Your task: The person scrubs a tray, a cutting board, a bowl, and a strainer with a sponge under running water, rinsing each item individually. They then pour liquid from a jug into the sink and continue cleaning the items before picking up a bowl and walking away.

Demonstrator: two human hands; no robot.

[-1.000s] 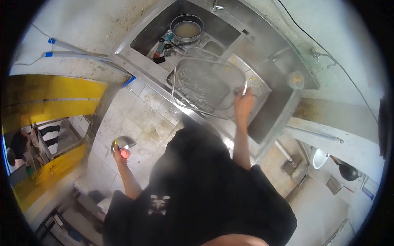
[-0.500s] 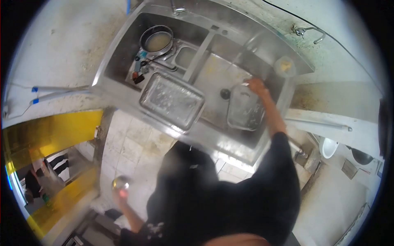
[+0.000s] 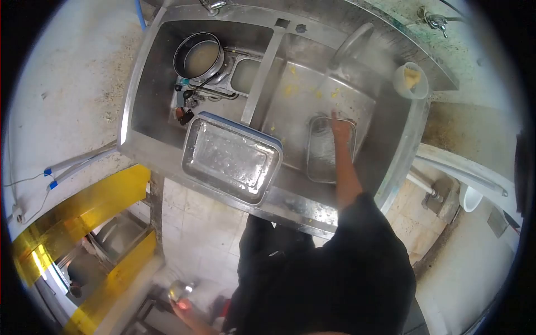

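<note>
My right hand (image 3: 341, 129) is in the right sink basin, its fingers at the far rim of a rectangular metal tray (image 3: 322, 153). The fingers look closed on that rim. Low on the left, away from the sink, my left hand (image 3: 187, 312) is closed around a shiny, round metal object (image 3: 178, 291); blur hides its exact kind. A red glow shows on those fingers. A larger wet rectangular metal pan (image 3: 192, 167) rests across the sink's front edge, with a blue-edged piece beneath it.
In the left basin are a round pot (image 3: 181, 61) of cloudy liquid, a small rectangular container (image 3: 245, 76) and several utensils. A clear tub (image 3: 417, 91) with yellow contents stands at the right corner. Yellow scraps lie in the right basin. A yellow-framed opening (image 3: 84, 195) is at left.
The tray in the right basin now shows its ribbed surface, and my right hand has come lower over it. My left hand, with the shiny object, appears lower and nearer my body. The view has shifted.
</note>
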